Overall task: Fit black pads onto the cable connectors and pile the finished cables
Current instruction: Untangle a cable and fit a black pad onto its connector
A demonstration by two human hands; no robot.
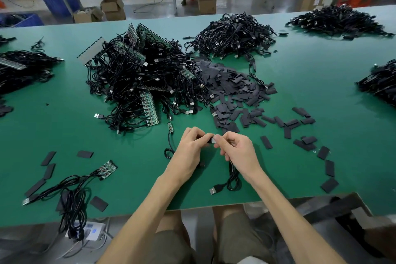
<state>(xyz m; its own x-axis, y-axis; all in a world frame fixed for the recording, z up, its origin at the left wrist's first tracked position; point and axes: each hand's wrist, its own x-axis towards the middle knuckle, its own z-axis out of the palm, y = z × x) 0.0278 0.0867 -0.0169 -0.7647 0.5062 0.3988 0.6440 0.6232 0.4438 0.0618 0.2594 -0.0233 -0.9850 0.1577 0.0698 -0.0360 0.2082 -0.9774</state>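
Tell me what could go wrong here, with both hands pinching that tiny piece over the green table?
The connector pinched between the left hand and right hand is small, so the fit may go crooked or it may slip. The cable running from under the right hand ends in a USB plug near the front edge of the table; a tug could drag it off. Loose black pads lie close by and might get swept around.

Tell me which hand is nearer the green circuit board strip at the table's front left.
Left. The left hand is right of the strip; the right hand lies farther right, beyond it.
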